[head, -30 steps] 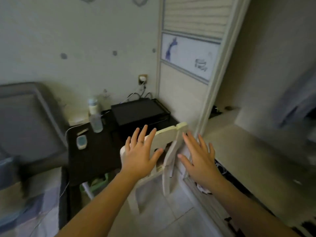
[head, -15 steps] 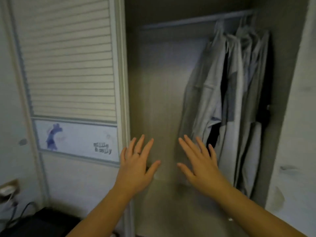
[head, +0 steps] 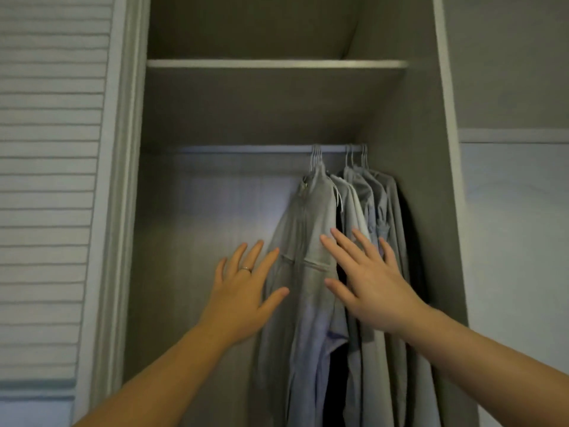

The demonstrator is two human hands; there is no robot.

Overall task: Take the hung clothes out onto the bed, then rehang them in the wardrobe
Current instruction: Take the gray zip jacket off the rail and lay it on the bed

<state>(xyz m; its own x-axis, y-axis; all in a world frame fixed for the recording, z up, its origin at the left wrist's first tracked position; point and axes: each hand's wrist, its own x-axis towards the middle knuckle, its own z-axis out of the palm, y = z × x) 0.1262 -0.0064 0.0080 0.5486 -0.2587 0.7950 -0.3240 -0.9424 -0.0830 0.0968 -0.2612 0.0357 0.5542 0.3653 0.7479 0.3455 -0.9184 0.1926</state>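
Left grip (head: 243,298): wide, fingers spread, holding nothing.
Right grip (head: 372,286): wide, fingers spread, over the clothes (head: 311,217); contact unclear.
Clothes: hung on hangers (head: 317,157) from rail (head: 246,148) above both grips, bunched behind right grip, just right of left grip.

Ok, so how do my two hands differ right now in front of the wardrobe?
The left hand wears a ring; the right hand shows none. The left hand sits slightly lower, mostly before the wardrobe's bare back panel, while the right hand is higher, across the hung clothes. Both are open with fingers spread, gripping nothing; whether either touches fabric can't be told.
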